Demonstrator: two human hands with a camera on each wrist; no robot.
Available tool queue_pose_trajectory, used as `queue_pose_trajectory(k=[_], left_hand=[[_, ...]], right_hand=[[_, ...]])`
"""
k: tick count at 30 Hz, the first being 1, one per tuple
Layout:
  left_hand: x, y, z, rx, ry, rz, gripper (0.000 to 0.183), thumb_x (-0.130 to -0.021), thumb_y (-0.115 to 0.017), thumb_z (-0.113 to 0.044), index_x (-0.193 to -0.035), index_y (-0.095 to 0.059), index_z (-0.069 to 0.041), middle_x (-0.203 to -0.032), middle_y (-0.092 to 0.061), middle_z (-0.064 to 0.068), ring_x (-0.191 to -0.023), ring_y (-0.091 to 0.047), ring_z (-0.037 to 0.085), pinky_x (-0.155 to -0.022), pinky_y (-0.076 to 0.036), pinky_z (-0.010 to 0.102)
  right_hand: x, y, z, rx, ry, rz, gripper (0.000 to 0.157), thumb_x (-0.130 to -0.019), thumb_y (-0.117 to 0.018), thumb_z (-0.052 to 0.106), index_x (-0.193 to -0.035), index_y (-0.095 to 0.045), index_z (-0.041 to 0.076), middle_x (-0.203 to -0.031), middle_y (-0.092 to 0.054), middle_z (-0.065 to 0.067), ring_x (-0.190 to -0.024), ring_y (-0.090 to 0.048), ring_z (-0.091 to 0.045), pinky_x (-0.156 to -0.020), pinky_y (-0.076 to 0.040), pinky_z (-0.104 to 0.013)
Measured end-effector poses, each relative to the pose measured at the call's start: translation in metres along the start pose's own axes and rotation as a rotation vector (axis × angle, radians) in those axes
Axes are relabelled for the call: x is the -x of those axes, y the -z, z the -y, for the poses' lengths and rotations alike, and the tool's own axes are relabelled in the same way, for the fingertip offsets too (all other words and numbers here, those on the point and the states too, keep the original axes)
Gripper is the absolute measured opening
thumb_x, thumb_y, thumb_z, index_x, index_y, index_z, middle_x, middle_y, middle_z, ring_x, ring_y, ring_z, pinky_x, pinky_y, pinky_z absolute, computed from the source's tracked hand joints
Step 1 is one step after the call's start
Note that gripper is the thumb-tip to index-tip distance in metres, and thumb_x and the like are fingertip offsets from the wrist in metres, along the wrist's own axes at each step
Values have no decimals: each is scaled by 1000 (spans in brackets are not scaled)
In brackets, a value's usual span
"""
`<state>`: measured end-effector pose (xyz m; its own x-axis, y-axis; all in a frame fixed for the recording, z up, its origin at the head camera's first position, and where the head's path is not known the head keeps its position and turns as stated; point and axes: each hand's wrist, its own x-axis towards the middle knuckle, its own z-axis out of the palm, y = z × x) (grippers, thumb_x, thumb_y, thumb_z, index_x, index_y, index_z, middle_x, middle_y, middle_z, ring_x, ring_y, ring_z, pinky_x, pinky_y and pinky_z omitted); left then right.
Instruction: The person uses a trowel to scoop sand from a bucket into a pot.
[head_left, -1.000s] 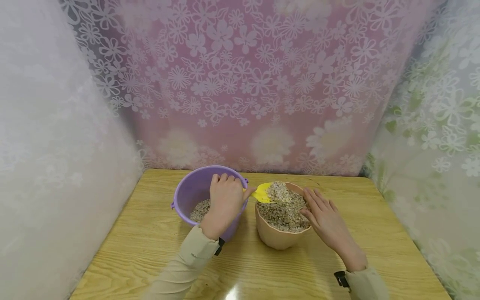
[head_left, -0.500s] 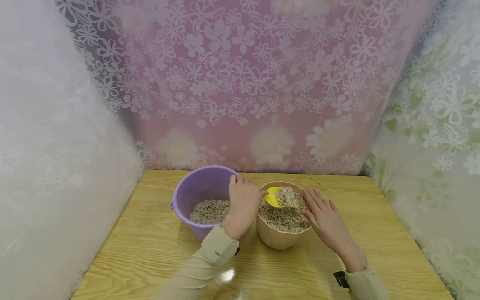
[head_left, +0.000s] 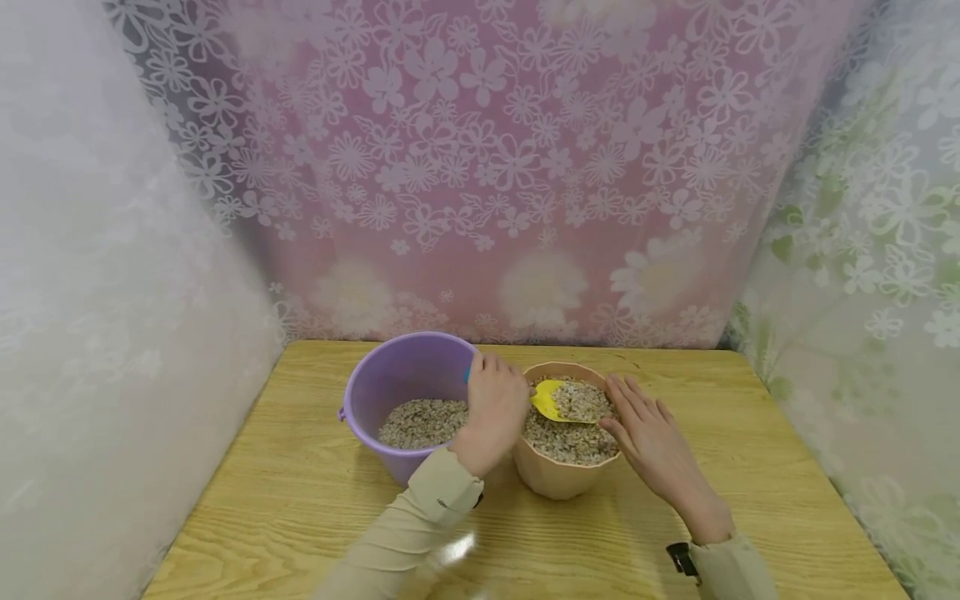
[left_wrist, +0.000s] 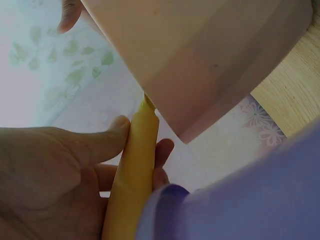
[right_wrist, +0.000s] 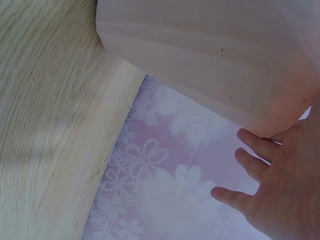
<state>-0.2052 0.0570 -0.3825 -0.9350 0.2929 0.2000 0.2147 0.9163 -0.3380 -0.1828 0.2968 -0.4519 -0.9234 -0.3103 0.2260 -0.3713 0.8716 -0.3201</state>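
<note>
My left hand (head_left: 491,408) grips the handle of a yellow scoop (head_left: 546,400), whose blade carries a heap of coarse pale grit. In the left wrist view, thumb and fingers wrap the scoop's yellow handle (left_wrist: 132,170). The blade lies low over a peach flower pot (head_left: 558,481) filled with similar, darker grit (head_left: 573,446). My right hand (head_left: 660,450) rests against the pot's right rim, fingers fairly straight; in the right wrist view its fingertips lie at the pot's edge. To the left stands a purple bucket (head_left: 408,362) with grit (head_left: 420,423) in its bottom. My left hand covers part of its right rim.
Bucket and pot stand side by side on a wood-grain table (head_left: 285,500). A pink flowered curtain (head_left: 480,208) hangs behind the table's back edge, and pale sheets (head_left: 135,333) flank both sides.
My left hand has moved right from over the bucket, carrying the loaded scoop further over the pot and lower. More of the bucket's grit shows. The right hand stays at the pot's rim.
</note>
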Motion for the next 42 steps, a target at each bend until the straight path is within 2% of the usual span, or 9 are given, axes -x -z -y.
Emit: queue_pose_trajectory(k=[6, 13, 21, 25, 30, 35, 42], left_hand=[[5, -5, 6, 45, -30, -133, 27, -101, -60, -38, -85, -70, -19, -88, -63, 0, -84, -48, 19, -80, -33, 33], [4, -4, 4, 58, 23, -211, 28, -99, -58, -45, -90, -71, -22, -92, -67, -3, -91, -51, 18, -86, -35, 35], [1, -8, 3, 17, -8, -345, 32, -103, -57, -40, -84, -68, -16, -84, -60, -1, -88, -46, 19, -89, -35, 36], [-3, -8, 2, 53, -2, -344, 34, -101, -60, -43, -82, -67, -16, -83, -61, -1, -89, -46, 19, -88, -35, 35], [-5, -5, 1, 87, -29, -288, 32, -100, -59, -45, -86, -70, -19, -86, -62, -2, -92, -46, 21, -91, -34, 37], [-4, 0, 4, 38, -60, -242, 31, -103, -53, -46, -91, -72, -23, -91, -64, -3, -94, -46, 20, -91, -34, 38], [-2, 10, 14, -30, -90, -193, 23, -103, -57, -39, -96, -75, -26, -96, -68, -4, -96, -48, 19, -92, -34, 36]], right_hand=[[0, 0, -2, -5, 1, -3, 68, -108, -45, 41, -163, -18, 11, -166, -24, -15, -153, -20, -37, -114, -17, -68], [-1, 0, -2, 1, 6, -9, 67, -108, -45, 41, -162, -19, 11, -166, -25, -16, -152, -21, -38, -114, -18, -68], [0, 0, -1, 4, 9, -18, 67, -108, -46, 40, -162, -20, 11, -165, -27, -16, -152, -23, -38, -114, -19, -67], [0, -1, -1, 1, 14, -26, 67, -108, -46, 39, -162, -20, 10, -165, -27, -17, -152, -23, -38, -113, -19, -68], [0, -2, -1, 4, 17, -25, 66, -108, -47, 39, -161, -22, 8, -165, -27, -16, -152, -23, -38, -113, -19, -68], [0, -2, -1, 2, 17, -23, 67, -108, -47, 40, -162, -21, 10, -165, -27, -17, -151, -23, -39, -113, -19, -68], [1, -1, 1, -7, 20, -34, 66, -108, -47, 39, -162, -21, 11, -164, -28, -17, -151, -24, -39, -113, -20, -68]])
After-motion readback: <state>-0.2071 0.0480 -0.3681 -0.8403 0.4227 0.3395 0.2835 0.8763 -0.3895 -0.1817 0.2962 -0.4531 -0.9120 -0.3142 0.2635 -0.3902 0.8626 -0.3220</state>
